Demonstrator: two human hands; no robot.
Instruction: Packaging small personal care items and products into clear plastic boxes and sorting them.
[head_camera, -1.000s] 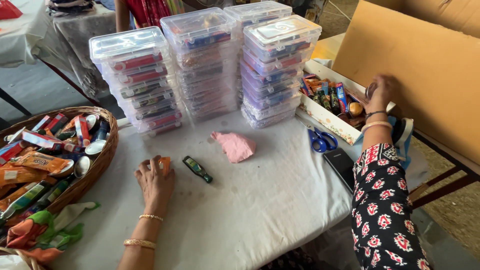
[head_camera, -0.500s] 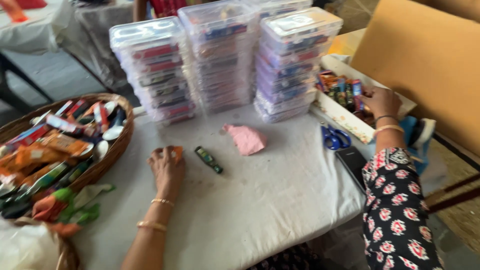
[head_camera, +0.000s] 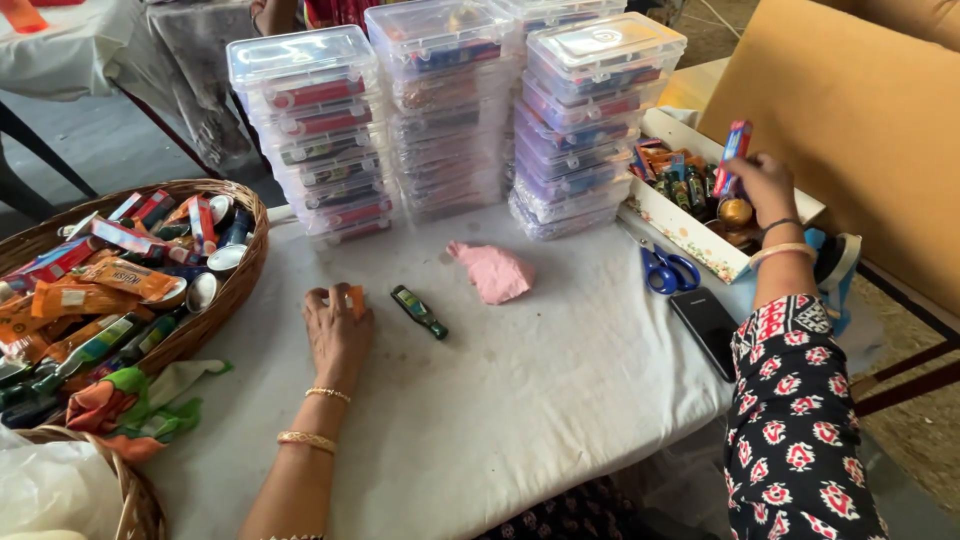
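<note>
My right hand (head_camera: 762, 185) has lifted a slim red and blue packet (head_camera: 733, 152) out of the white cardboard tray (head_camera: 690, 232); a second ago it was down among the tubes, so one item is now picked. My left hand (head_camera: 337, 325) stays flat, grip relaxed over a small orange sachet (head_camera: 356, 299) on the white counter (head_camera: 520, 400). Open cloth lies ahead; blue scissors (head_camera: 667, 270) and black phone (head_camera: 706, 327) crowd the right edge.

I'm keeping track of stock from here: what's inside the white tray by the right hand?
The white tray holds small bottles, colourful packets and a round golden item. The right hand lifts a red packet above it and covers whatever lies beneath.
</note>
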